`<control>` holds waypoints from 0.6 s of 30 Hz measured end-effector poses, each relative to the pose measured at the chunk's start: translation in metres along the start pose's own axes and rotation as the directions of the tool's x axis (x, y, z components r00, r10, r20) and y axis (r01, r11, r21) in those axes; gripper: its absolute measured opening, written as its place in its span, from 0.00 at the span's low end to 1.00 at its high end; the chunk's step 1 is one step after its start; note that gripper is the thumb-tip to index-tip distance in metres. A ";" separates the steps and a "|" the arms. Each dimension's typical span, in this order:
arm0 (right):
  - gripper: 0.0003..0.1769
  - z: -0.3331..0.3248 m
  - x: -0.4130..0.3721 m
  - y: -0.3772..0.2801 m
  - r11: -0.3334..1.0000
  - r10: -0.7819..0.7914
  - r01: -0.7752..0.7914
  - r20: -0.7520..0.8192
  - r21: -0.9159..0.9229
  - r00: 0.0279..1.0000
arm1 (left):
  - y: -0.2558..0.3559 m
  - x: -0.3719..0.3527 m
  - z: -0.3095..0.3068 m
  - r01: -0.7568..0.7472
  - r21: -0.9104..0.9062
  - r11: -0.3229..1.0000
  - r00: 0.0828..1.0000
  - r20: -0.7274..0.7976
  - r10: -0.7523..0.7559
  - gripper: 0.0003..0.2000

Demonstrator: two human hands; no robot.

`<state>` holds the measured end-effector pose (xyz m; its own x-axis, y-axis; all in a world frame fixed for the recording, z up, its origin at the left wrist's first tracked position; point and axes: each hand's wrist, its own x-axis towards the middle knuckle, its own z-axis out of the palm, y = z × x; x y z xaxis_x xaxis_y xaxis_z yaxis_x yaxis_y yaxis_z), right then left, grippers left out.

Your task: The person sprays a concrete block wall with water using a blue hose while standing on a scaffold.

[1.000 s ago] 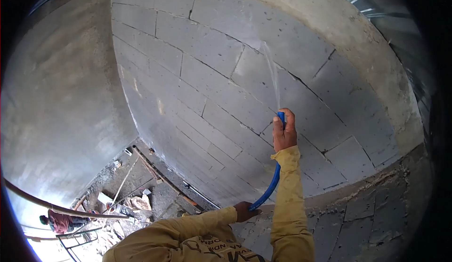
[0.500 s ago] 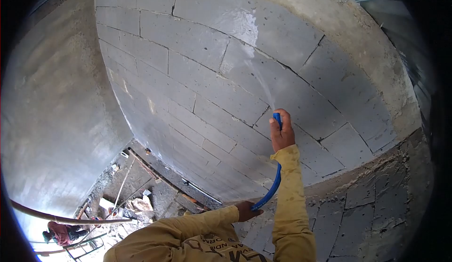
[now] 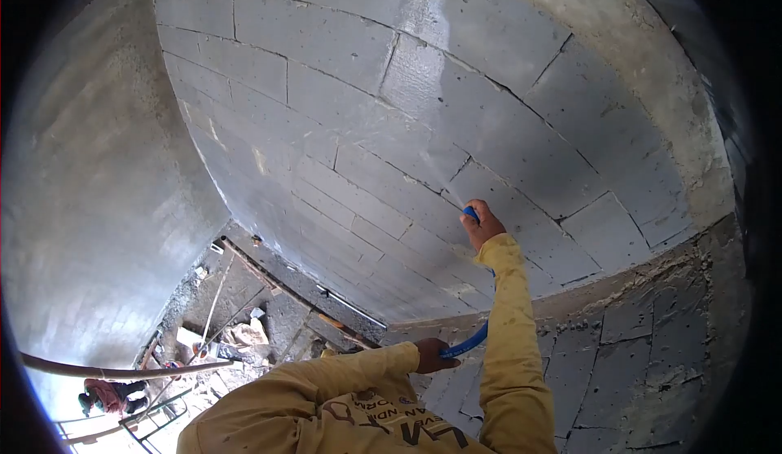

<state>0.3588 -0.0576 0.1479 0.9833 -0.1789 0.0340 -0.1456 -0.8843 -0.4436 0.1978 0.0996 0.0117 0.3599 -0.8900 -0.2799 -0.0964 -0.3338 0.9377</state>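
My right hand (image 3: 483,224) is closed round the end of a blue hose (image 3: 467,345), its mouth pointing at the wall. A thin spray of water (image 3: 442,175) leaves the hose and fans up and left onto the grey block wall (image 3: 342,112). A wet, shiny patch (image 3: 414,71) shows on the upper blocks. Lower down, my left hand (image 3: 432,355) grips the same hose near my chest. Between the hands the hose bends, partly hidden behind my right sleeve (image 3: 513,323).
A smooth plastered wall (image 3: 98,193) meets the block wall at left. Far below, the floor holds a long pole (image 3: 261,284) and scattered debris (image 3: 244,336). Another person (image 3: 114,395) is at the lower left near a metal frame (image 3: 155,425). A wooden pole (image 3: 122,370) crosses above the floor.
My right hand has tilted the hose end further left and dropped slightly. The spray now lands lower and more to the left, and the wet patch has spread downward.
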 end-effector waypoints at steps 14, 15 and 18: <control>0.22 -0.016 -0.007 -0.023 0.972 0.077 -0.033 -0.185 0.231 0.980 | 0.002 -0.008 -0.008 0.043 -0.030 0.999 0.997 -0.061 -0.044 0.24; 0.22 -0.011 -0.006 -0.016 0.984 0.106 -0.081 -0.158 0.161 0.982 | 0.000 -0.008 -0.005 0.022 -0.019 1.000 0.999 -0.045 -0.023 0.24; 0.21 0.007 -0.001 0.018 0.988 0.139 -0.131 -0.099 0.082 0.985 | -0.003 -0.006 0.000 -0.011 0.005 1.000 1.000 0.000 0.011 0.24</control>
<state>0.3561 -0.0700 0.1341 0.9379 -0.3416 0.0602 -0.2638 -0.8150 -0.5159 0.1960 0.1057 0.0105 0.3588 -0.8938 -0.2691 -0.1051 -0.3251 0.9398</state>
